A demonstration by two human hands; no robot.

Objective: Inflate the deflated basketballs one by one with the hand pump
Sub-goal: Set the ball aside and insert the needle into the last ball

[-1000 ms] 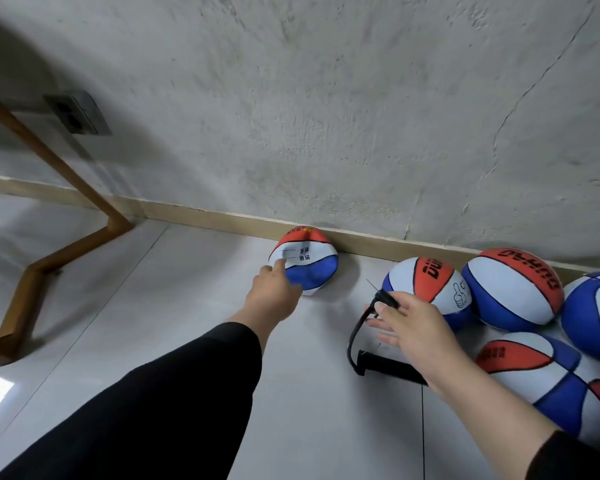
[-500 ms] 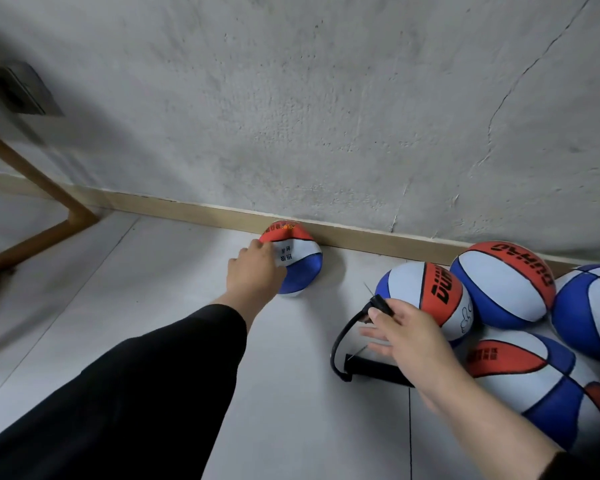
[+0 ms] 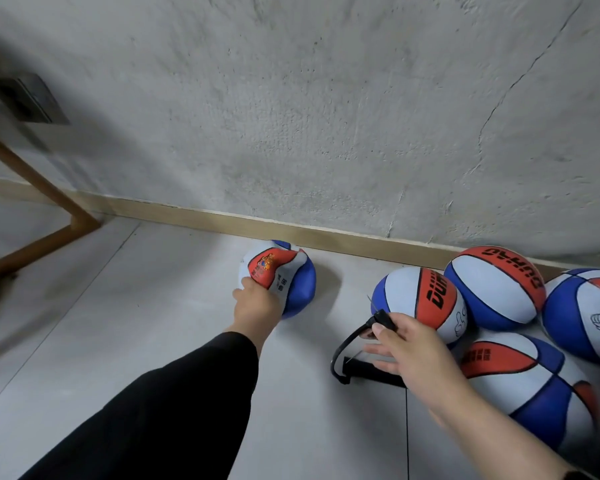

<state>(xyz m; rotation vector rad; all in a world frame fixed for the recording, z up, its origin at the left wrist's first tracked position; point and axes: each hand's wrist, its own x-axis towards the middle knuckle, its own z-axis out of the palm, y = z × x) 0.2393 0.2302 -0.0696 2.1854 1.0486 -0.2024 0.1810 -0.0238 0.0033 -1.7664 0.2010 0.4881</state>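
Two bare hands reach out over the pale tiled floor (image 3: 153,341). The left hand (image 3: 257,308) grips the near edge of a crumpled, deflated red, white and blue basketball (image 3: 281,277), which lies against the wooden skirting board (image 3: 343,239). To its right, the right hand (image 3: 409,351) pinches the needle end of the black hand pump's hose (image 3: 381,318) between thumb and forefinger, other fingers spread; the pump's black barrel (image 3: 364,370) lies under that hand. Four inflated red, white and blue basketballs (image 3: 420,303) cluster just beyond it.
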